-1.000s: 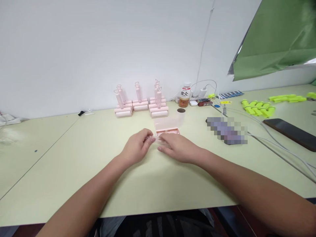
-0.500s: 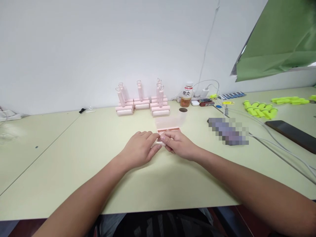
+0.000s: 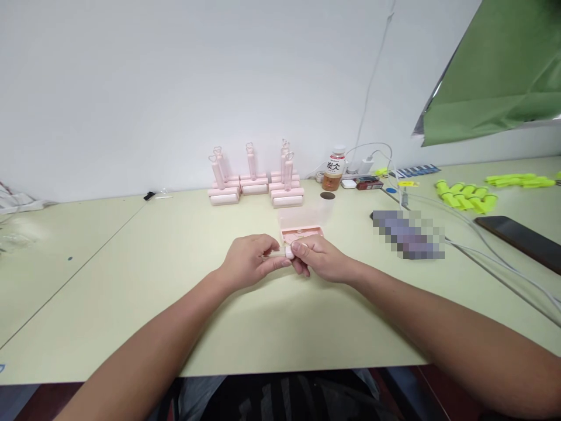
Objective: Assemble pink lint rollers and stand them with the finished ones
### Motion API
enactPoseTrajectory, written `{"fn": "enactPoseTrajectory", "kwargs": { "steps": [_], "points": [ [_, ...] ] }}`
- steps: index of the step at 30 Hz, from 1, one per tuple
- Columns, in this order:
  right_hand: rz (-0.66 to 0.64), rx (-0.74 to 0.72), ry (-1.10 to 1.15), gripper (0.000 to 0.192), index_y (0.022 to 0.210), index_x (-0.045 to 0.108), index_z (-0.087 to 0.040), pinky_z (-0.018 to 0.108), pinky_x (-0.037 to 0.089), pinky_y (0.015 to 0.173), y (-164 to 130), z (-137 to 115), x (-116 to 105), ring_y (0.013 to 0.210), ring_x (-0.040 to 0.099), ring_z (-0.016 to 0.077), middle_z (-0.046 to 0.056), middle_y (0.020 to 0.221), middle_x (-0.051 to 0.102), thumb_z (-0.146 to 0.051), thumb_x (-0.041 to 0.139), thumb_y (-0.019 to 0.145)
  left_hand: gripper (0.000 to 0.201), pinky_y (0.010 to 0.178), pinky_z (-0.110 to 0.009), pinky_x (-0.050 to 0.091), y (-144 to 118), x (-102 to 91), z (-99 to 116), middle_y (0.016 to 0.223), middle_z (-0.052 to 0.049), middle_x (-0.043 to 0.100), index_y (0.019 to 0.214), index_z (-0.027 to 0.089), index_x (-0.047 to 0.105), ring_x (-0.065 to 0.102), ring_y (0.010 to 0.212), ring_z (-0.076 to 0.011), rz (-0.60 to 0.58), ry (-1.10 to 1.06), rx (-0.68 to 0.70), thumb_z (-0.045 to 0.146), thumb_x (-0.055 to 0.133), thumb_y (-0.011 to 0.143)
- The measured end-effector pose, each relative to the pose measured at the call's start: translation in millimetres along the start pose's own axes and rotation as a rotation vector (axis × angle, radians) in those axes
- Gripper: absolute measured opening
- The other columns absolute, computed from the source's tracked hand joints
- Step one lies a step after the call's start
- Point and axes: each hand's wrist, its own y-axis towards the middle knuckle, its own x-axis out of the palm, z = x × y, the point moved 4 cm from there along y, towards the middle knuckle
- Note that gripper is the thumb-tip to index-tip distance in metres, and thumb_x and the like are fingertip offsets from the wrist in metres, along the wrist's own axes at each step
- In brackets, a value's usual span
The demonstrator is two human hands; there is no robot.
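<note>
Your left hand (image 3: 248,260) and your right hand (image 3: 319,260) met in the middle, just above the pale green table (image 3: 184,304). Between them you held a small pink roller (image 3: 283,252). The fingers of your left hand were curled around its thin clear end. The fingers of your right hand pinched its round pink end, with the thumb on top. Just behind your hands, an open pink case (image 3: 302,228) with a clear lid lay on the table. Farther back, by the white wall, a row of pink rollers (image 3: 256,184) stood on their bases. A small drink bottle (image 3: 333,169) stood to the right of them. White cables (image 3: 482,251) ran across the right side of the table, near a dark phone (image 3: 521,240) and some bright yellow-green pieces (image 3: 464,194).
</note>
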Motion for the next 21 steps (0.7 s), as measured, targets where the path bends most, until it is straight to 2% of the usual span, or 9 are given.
{"fn": "enactPoseTrajectory", "kwargs": {
  "steps": [4, 7, 9, 11, 13, 15, 16, 18, 21],
  "points": [
    [-0.006, 0.014, 0.01, 0.065, 0.065, 0.057, -0.016, 0.025, 0.042, 0.05, 2, 6, -3, 0.048, 0.053, 0.0118, 0.001, 0.056, 0.058, -0.075, 0.042, 0.087, 0.045, 0.056, -0.024, 0.039, 2, 4.9, -5, 0.066, 0.002, 0.06, 0.081, 0.02, 0.063, 0.052, 0.059, -0.0118, -0.018, -0.144, -0.062, 0.064, 0.056, 0.084],
    [0.063, 0.016, 0.111, 0.06, 0.072, 0.059, -0.017, 0.025, 0.039, 0.047, 1, 5, -12, 0.045, 0.05, 0.0118, 0.0, 0.052, 0.057, -0.074, 0.046, 0.087, 0.048, 0.056, -0.025, 0.04, 5, 0.3, -13, 0.065, 0.002, 0.056, 0.077, 0.019, 0.059, 0.049, 0.059, -0.0117, 0.081, -0.376, -0.109, 0.066, 0.052, 0.086],
    [0.19, 0.007, 0.197, 0.059, 0.076, 0.059, -0.018, 0.026, 0.037, 0.045, -1, -1, -28, 0.04, 0.045, 0.0125, -0.003, 0.045, 0.052, -0.074, 0.046, 0.086, 0.051, 0.057, -0.025, 0.04, 6, -7.3, -23, 0.065, 0.002, 0.052, 0.076, 0.019, 0.056, 0.047, 0.059, -0.0117, 0.219, -0.55, -0.141, 0.068, 0.047, 0.087],
    [0.374, -0.009, 0.182, 0.058, 0.074, 0.057, -0.02, 0.028, 0.037, 0.045, -5, -8, -49, 0.039, 0.043, 0.0137, -0.004, 0.042, 0.046, -0.076, 0.047, 0.084, 0.05, 0.057, -0.026, 0.04, 8, -13.6, -32, 0.067, 0.002, 0.049, 0.077, 0.019, 0.053, 0.044, 0.059, -0.0113, 0.329, -0.648, -0.162, 0.069, 0.048, 0.086],
    [0.573, -0.002, -0.003, 0.055, 0.067, 0.054, -0.021, 0.028, 0.035, 0.046, -10, -14, -72, 0.042, 0.043, 0.0139, -0.003, 0.046, 0.046, -0.074, 0.052, 0.082, 0.047, 0.059, -0.027, 0.042, 9, -15.4, -37, 0.075, 0.0, 0.052, 0.082, 0.02, 0.053, 0.045, 0.062, -0.0112, 0.368, -0.682, -0.165, 0.067, 0.051, 0.085],
    [0.693, 0.073, -0.302, 0.05, 0.06, 0.048, -0.021, 0.027, 0.031, 0.047, -13, -16, -91, 0.047, 0.04, 0.0125, -0.003, 0.049, 0.044, -0.065, 0.058, 0.081, 0.043, 0.064, -0.027, 0.045, 10, -12.9, -38, 0.084, -0.001, 0.056, 0.09, 0.02, 0.055, 0.049, 0.067, -0.0118, 0.342, -0.677, -0.156, 0.063, 0.055, 0.085],
    [0.695, 0.146, -0.455, 0.048, 0.057, 0.044, -0.021, 0.027, 0.028, 0.048, -13, -14, -98, 0.048, 0.038, 0.0118, -0.003, 0.05, 0.041, -0.059, 0.06, 0.082, 0.04, 0.067, -0.028, 0.046, 9, -11.0, -36, 0.086, -0.001, 0.057, 0.094, 0.021, 0.056, 0.051, 0.07, -0.0122, 0.318, -0.662, -0.145, 0.059, 0.058, 0.086],
    [0.588, 0.343, -0.709, 0.046, 0.054, 0.036, -0.022, 0.027, 0.024, 0.048, -11, -1, -108, 0.048, 0.033, 0.0114, -0.004, 0.05, 0.035, -0.05, 0.06, 0.082, 0.032, 0.071, -0.028, 0.047, 8, -8.4, -32, 0.086, -0.001, 0.058, 0.095, 0.021, 0.059, 0.053, 0.075, -0.013, 0.282, -0.609, -0.123, 0.052, 0.061, 0.086],
    [0.421, 0.554, -0.885, 0.042, 0.053, 0.036, -0.022, 0.029, 0.022, 0.049, -8, 23, -116, 0.049, 0.036, 0.0133, -0.002, 0.05, 0.039, -0.042, 0.058, 0.082, 0.025, 0.072, -0.029, 0.047, 5, -9.9, -29, 0.081, 0.0, 0.054, 0.089, 0.02, 0.065, 0.052, 0.072, -0.0128, 0.317, -0.492, -0.12, 0.044, 0.067, 0.083]
  ]
}}
